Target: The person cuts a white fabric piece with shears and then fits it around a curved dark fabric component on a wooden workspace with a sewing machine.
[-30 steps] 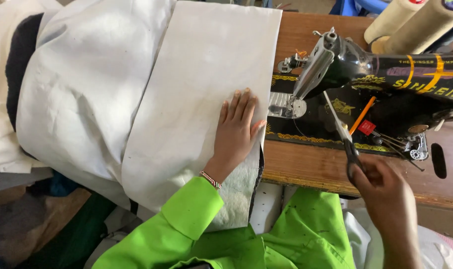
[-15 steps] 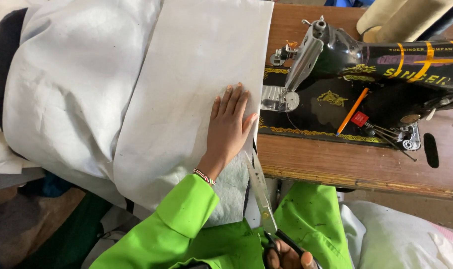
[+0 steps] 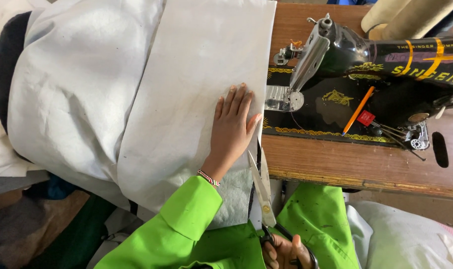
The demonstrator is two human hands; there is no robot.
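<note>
Looks like the cutting step: left hand lies open and flat on the stiff white fabric panel just left of the black sewing machine, right hand grips the steel scissors at the panel's near edge, so next probably calls for a straight, steady cut.

Under the left hand lies off-white fabric with faint grey smudges; the fuzzier patch by its wrist is paler white. On that wrist sits a beaded bracelet in red, white and dark beads. Both sleeves are bright lime green with small dark specks. The right hand grips scissors with silvery blades and black handles. Beyond the fingertips, the sewing machine is black with gold scrollwork and 2 yellow bands. An orange pencil rests on it. The wooden table is reddish brown.
</note>
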